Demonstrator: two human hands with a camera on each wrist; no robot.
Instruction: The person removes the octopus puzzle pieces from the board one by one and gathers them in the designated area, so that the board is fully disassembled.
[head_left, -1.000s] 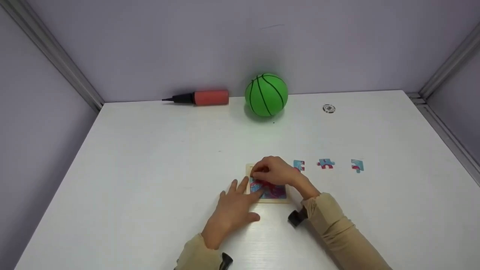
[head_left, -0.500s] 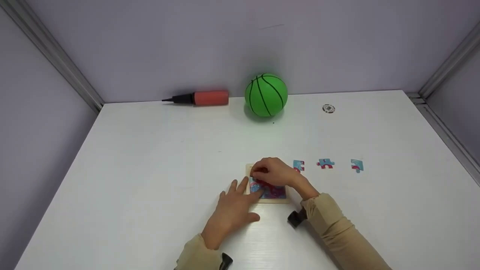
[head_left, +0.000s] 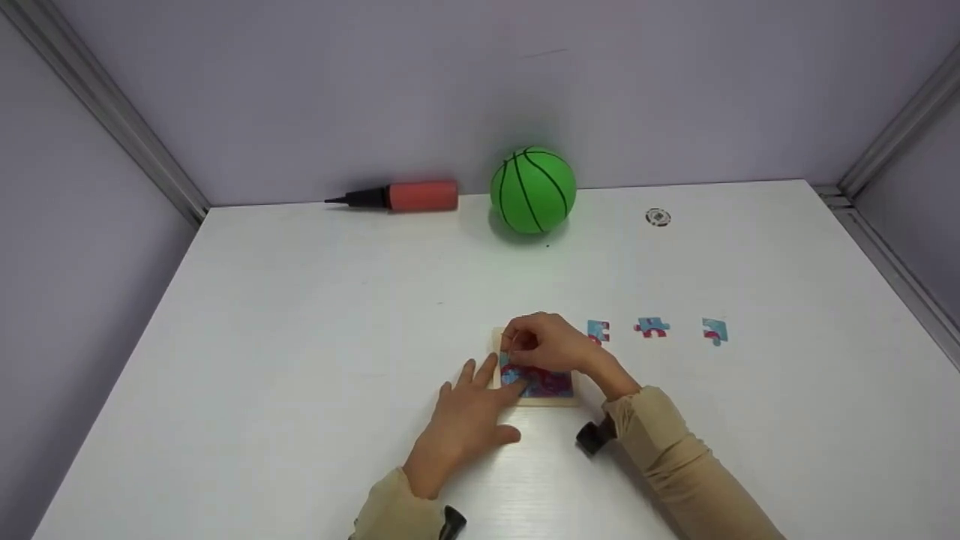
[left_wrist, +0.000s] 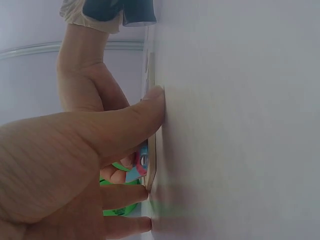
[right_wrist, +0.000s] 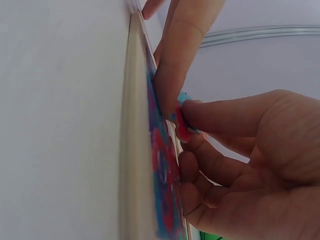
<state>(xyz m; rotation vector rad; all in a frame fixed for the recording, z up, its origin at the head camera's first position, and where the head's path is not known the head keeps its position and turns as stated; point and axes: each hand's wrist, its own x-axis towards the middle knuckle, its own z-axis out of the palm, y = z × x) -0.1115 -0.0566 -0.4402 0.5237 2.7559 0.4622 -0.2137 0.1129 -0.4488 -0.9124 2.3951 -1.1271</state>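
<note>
A small jigsaw puzzle [head_left: 553, 384] in blue, purple and red lies in a light wooden frame [head_left: 540, 403] at the front middle of the table. My left hand [head_left: 463, 416] is spread palm down at its left. The index finger reaches onto the picture, and other fingertips lie by the frame's left edge. My right hand [head_left: 551, 343] arches over the upper part of the frame and hides much of it. Between thumb and index finger it pinches a blue and red puzzle piece [right_wrist: 183, 127], held tilted close over the puzzle in the right wrist view.
Three loose puzzle pieces lie right of the frame: one close by [head_left: 598, 330], a middle piece [head_left: 652, 327] and a far-right piece [head_left: 715, 331]. Behind stand a green ball [head_left: 533, 190] and a red hand pump [head_left: 422, 196]. A round chip [head_left: 658, 217] lies back right.
My right thumb and index fingertip have shifted slightly, and more of the blue piece shows below them. The left hand and the loose pieces have stayed in place.
</note>
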